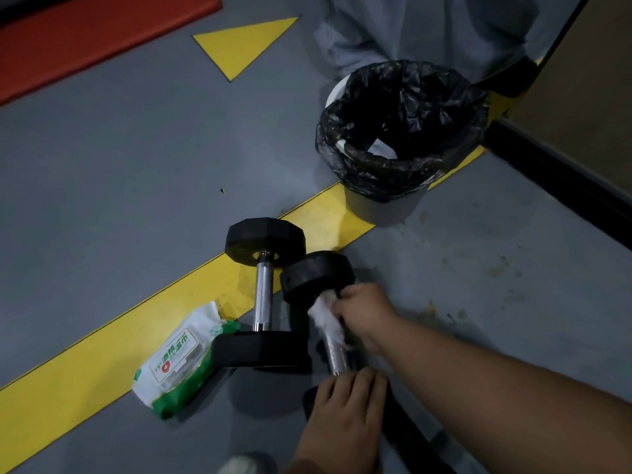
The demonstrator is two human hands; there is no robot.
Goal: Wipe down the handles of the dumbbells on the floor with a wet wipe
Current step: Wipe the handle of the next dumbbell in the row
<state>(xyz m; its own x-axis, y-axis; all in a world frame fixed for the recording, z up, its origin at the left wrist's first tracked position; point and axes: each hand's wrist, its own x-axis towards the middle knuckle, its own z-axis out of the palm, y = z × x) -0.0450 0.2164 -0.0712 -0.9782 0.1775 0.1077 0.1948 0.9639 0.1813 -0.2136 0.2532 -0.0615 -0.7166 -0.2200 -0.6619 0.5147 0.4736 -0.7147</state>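
Head view: right hand is gripping soft wet wipe round the heavy dumbbell's handle, left hand lying flat, steadying its near end.

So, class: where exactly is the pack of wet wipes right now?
In the head view, the pack of wet wipes lies on the floor at lower left, on the yellow stripe, touching the near end of the left dumbbell.
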